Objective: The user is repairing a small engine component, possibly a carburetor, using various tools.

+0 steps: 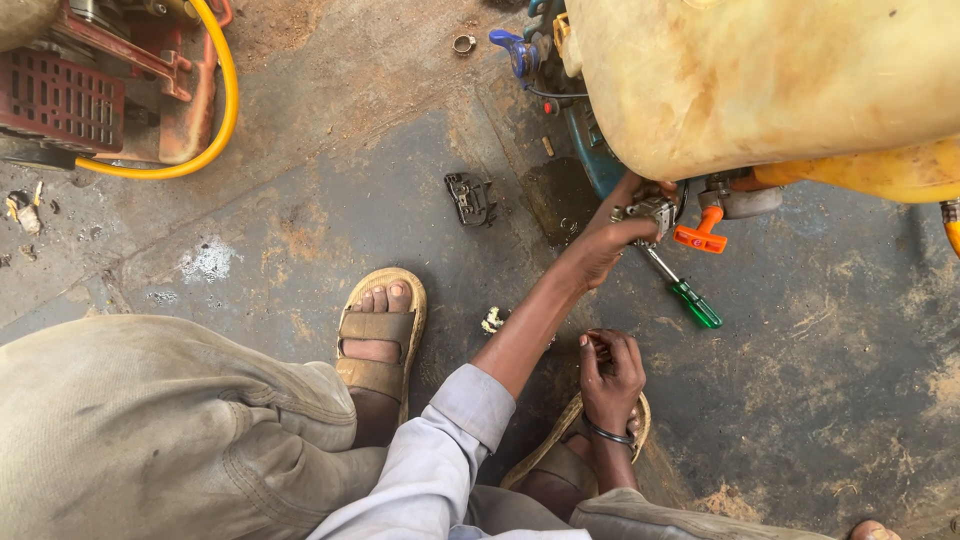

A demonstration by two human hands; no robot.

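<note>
Red metal framing of an engine [75, 95] sits at the far left on the concrete floor [330, 200], with a yellow hose [222, 100] looped around it. Nearer the middle, a small dark part [470, 198] lies loose on the floor, set aside within reach. Below it a sandalled foot [380, 340] is planted flat, steadying the crouching person. The left hand [610, 238] stretches up and right, closed around a small metal fitting [648, 212] under the tank [760, 80], holding it so the green-handled screwdriver [685, 293] beneath can meet it. Lower down, the right hand [610, 375], wearing a wrist bangle, rests by the other sandal with fingers curled on something small that cannot be made out. An orange lever [700, 232] hangs just right of the fitting, under the pale, stained tank.
</note>
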